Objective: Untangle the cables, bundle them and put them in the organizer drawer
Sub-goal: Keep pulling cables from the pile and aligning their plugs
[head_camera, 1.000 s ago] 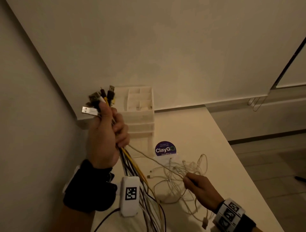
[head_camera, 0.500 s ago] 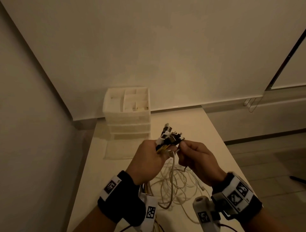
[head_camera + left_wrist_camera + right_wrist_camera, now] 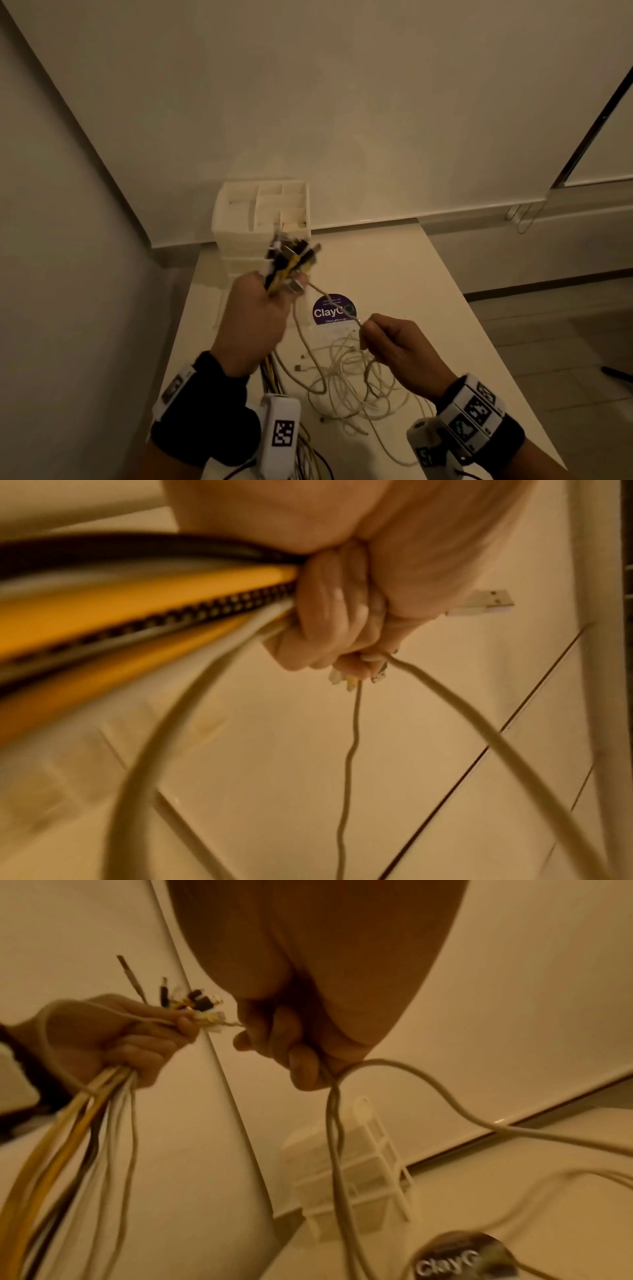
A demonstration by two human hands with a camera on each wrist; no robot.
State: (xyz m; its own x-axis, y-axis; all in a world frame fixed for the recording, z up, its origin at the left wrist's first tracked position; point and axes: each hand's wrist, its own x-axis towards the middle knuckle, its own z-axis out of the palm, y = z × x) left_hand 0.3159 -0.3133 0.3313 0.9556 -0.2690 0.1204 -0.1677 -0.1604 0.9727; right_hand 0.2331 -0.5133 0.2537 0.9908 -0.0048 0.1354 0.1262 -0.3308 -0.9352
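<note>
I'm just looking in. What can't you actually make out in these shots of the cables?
- Organizer drawers: head view, fronts partly behind the left hand's cable bundle; contents unseen.
- Small print on the ClayGo sticker: too small, crossed by the white cable the right hand pinches.
- Bundle's lower ends: cut off by every view's edge.

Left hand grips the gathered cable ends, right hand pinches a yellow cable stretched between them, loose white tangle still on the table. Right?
One slip: the cable that the right hand pinches is white, not yellow, as the head view shows. The left hand does grip the gathered cable ends, and the loose tangle lies on the table.
</note>
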